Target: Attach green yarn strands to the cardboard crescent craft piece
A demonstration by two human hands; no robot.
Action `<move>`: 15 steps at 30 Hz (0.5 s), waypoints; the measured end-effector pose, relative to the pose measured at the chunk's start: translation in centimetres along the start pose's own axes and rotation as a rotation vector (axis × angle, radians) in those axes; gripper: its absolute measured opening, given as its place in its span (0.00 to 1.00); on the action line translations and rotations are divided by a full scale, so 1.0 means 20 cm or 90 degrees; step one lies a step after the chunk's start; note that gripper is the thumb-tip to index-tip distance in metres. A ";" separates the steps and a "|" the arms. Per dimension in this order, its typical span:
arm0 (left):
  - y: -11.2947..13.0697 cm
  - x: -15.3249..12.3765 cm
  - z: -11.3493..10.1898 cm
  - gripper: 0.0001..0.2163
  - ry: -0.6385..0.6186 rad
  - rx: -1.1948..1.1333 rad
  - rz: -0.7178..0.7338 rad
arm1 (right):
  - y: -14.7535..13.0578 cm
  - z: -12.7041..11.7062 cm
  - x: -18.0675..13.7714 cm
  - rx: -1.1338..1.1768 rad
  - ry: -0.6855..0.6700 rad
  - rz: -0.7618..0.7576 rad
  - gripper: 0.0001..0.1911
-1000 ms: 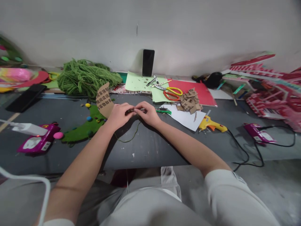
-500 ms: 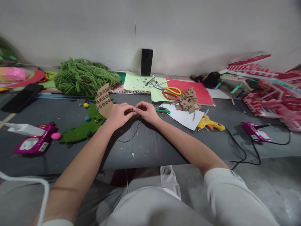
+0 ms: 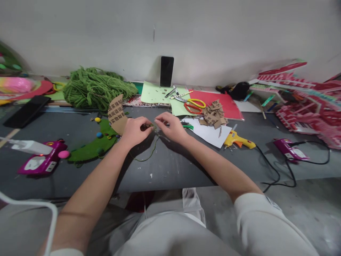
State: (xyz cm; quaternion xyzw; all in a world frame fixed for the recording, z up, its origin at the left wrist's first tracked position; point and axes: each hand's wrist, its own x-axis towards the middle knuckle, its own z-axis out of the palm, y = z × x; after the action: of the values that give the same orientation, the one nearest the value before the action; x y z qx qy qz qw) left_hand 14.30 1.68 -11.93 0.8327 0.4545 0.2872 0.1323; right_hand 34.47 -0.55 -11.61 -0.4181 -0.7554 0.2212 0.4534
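Note:
My left hand is closed round a curved cardboard piece with printed characters, whose wide part rises behind the hand. Its other end shows dark between thumb and fingers. A thin green yarn strand hangs from near the fingertips and loops down onto the table. My right hand hovers just right of the left fingertips, thumb and fingers slightly apart, with nothing visible between them. Behind it lies a green-handled cutter. Left of my hands is a green felt crescent with coloured pompoms.
A green yarn heap lies at the back left, and a phone leans on the wall. Scissors, cardboard scraps and a yellow glue gun lie right. Purple power blocks stand at both sides; a cable trails rightward.
My right hand has moved a little away to the right from the left fingertips, and its fingers have parted. The left hand keeps its hold on the cardboard.

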 end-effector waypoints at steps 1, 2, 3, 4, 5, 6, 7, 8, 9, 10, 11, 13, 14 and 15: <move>0.00 0.00 0.00 0.06 -0.006 -0.001 -0.006 | -0.04 -0.09 -0.01 -0.028 0.009 -0.021 0.12; 0.00 0.00 0.00 0.06 -0.011 -0.003 -0.011 | -0.06 -0.20 -0.04 -0.069 0.034 -0.022 0.12; 0.00 0.00 0.00 0.06 -0.015 -0.006 -0.012 | -0.08 -0.33 -0.08 -0.117 0.074 -0.009 0.11; 0.00 0.00 0.00 0.06 -0.017 -0.008 -0.011 | -0.09 -0.46 -0.15 -0.178 0.119 0.017 0.11; 0.00 0.00 0.00 0.06 -0.021 -0.009 -0.007 | -0.08 -0.60 -0.23 -0.244 0.161 0.057 0.11; 0.00 0.00 0.00 0.06 -0.020 -0.009 -0.005 | -0.05 -0.73 -0.34 -0.314 0.196 0.111 0.12; 0.00 0.00 0.00 0.06 -0.018 -0.009 -0.003 | -0.02 -0.86 -0.45 -0.390 0.224 0.180 0.14; 0.00 0.00 0.00 0.06 -0.016 -0.009 -0.003 | 0.02 -0.97 -0.58 -0.465 0.246 0.260 0.15; 0.00 0.00 0.00 0.05 -0.016 -0.009 -0.003 | 0.06 -1.06 -0.71 -0.525 0.233 0.344 0.17; 0.01 0.00 0.00 0.05 -0.017 -0.010 -0.004 | 0.11 -1.13 -0.83 -0.570 0.205 0.416 0.18; 0.01 0.00 0.00 0.05 -0.017 -0.010 -0.007 | 0.14 -1.18 -0.93 -0.600 0.180 0.466 0.18; 0.01 0.00 0.00 0.05 -0.021 -0.008 -0.011 | 0.20 -1.21 -1.10 -0.601 0.139 0.493 0.18; 0.01 0.00 0.01 0.05 -0.022 -0.006 -0.011 | 0.22 -1.21 -1.15 -0.598 0.138 0.482 0.18; 0.00 0.00 0.01 0.05 -0.021 -0.004 -0.011 | 0.24 -1.20 -1.18 -0.594 0.141 0.466 0.18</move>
State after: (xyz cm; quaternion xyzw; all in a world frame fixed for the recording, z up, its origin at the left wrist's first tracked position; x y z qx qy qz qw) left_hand 14.47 1.68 -11.98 0.8328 0.4587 0.2737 0.1452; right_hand 62.96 -18.67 -15.06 -0.8265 -0.5277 -0.0369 0.1926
